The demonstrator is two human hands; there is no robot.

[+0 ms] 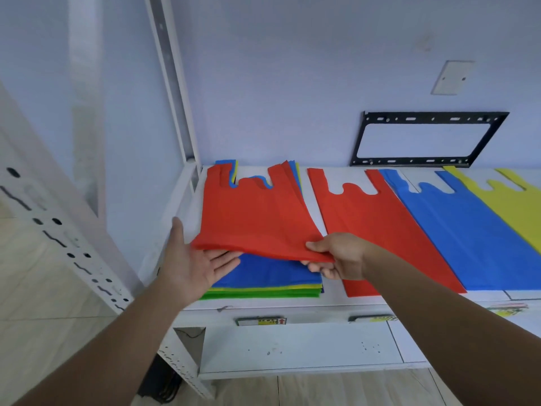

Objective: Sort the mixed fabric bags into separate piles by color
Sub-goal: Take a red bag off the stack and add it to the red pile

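A red fabric bag is lifted at its near edge off a mixed stack of blue, yellow and green bags at the left of the white shelf. My right hand pinches the red bag's near right corner. My left hand is open, palm up, with its fingers under the bag's near left edge. To the right lie a red bag, a blue bag and a yellow bag, each laid flat side by side.
A white perforated shelf post slants at the left. A black metal wall bracket hangs behind the shelf. The shelf's front edge carries small labels. Wooden floor shows below.
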